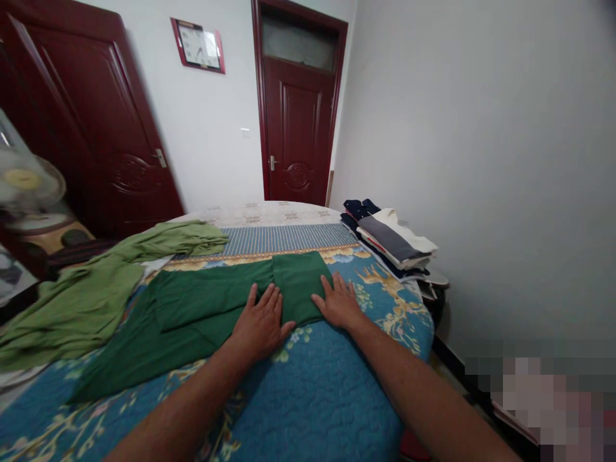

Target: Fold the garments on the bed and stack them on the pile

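Observation:
A dark green garment (202, 295) lies stretched across the blue patterned cover, its right end folded over into a flat panel. My left hand (260, 322) rests flat on it near the fold's left edge, fingers spread. On the right end of the folded panel lies my right hand (338, 300), palm down with its fingers apart. Neither hand grips the cloth. The exact kind of garment cannot be made out.
A light green garment (115, 282) lies loosely crumpled at the left. Several folded clothes are stacked in a pile (397, 240) at the far right, close to the wall. A fan (29, 183) stands at the left. The patterned cover (332, 385) drops away at the right edge.

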{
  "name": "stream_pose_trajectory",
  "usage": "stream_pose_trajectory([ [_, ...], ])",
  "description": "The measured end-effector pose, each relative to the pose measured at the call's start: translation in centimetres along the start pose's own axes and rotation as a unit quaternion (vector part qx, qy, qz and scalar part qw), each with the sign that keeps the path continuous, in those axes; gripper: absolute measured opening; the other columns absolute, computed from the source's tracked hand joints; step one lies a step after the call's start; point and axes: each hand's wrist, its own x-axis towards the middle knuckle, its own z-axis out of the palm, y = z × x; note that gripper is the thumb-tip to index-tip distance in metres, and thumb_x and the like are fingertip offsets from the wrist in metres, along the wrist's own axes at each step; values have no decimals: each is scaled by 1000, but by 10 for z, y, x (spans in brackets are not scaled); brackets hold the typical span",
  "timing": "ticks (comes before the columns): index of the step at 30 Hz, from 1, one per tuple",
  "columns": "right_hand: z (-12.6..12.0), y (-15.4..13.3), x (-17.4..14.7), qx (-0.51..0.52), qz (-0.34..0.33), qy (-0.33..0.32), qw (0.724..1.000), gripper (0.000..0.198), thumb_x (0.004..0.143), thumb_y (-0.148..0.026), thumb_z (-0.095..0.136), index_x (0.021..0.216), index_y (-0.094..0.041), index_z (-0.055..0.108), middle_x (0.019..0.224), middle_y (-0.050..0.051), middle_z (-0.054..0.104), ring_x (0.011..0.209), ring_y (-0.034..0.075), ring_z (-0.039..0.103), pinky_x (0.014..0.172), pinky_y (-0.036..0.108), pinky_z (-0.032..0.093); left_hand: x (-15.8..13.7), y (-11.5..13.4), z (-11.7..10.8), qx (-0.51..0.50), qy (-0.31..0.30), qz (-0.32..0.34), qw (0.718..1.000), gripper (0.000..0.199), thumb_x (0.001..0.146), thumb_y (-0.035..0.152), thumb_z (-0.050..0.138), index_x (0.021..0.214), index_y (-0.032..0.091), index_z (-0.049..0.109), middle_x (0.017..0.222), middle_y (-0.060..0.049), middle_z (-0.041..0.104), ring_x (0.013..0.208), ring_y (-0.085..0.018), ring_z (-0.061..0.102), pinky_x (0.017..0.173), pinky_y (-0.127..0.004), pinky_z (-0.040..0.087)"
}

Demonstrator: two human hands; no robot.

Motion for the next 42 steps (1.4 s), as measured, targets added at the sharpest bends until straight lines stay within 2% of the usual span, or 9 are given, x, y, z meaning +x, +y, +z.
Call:
stream_pose_trajectory([
  [5,6,4,3,-7,-3,9,1000,80,108,-66,36,171,-17,34,177,23,25,167,38,14,130,64,11,-7,-25,-34,-61,-7,12,998,42,100,56,59,115,25,82,134,-13,77,154,-39,45,129,-75,2],
  [10,9,21,16,27,5,72,997,73,105,-50,47,165,-8,43,163,24,49,153,36,44,126,49,32,-17,-87,-33,-69,142,-178,971,43,106,42,46,125,17,76,126,-15,79,126,-33,69,119,-55,43],
  [15,-8,39,47,149,66,83,983,56,97,-45,55,139,-12,69,125,17,76,125,32,67,109,41,48,-34,-117,-15,-103,137,-274,946,40,104,37,46,121,18,78,118,-12,81,112,-30,74,98,-41,56],
  [22,-33,34,79,333,161,-48,928,20,80,-39,75,76,-19,76,65,6,72,75,26,73,68,31,54,-35,-117,-14,-158,147,-278,936,35,103,32,49,119,21,78,118,-9,82,112,-28,75,100,-38,55],
  [26,-38,24,80,374,161,-61,911,17,81,-37,70,80,-20,74,65,5,72,66,23,71,65,31,55,-36,-119,-12,-184,152,-284,929,34,102,31,51,117,21,79,118,-9,82,114,-27,75,104,-37,54],
  [31,-58,3,80,544,141,-102,821,18,77,-34,70,88,-20,72,79,8,78,71,25,74,72,37,61,-34,-119,-11,-283,187,-273,900,33,99,30,51,111,21,79,114,-10,82,110,-27,76,104,-40,55],
  [33,-72,-13,82,547,120,-82,824,17,74,-32,74,85,-21,71,77,8,77,69,24,73,69,35,60,-32,-116,-11,-385,185,-272,862,33,99,34,50,110,20,78,109,-11,82,101,-26,78,93,-39,60],
  [36,-94,-45,83,518,84,-58,849,20,72,-36,79,81,-22,68,71,5,74,63,22,69,62,32,56,-29,-109,-14,-573,153,-283,754,38,99,46,52,113,18,73,111,-14,79,93,-26,78,73,-35,62],
  [42,-104,-136,77,467,-9,-61,882,24,76,-38,78,78,-24,59,56,-4,61,49,14,56,48,24,43,-32,-102,-22,-751,94,-315,573,60,99,68,51,134,20,62,137,-20,70,110,-29,75,76,-36,64],
])
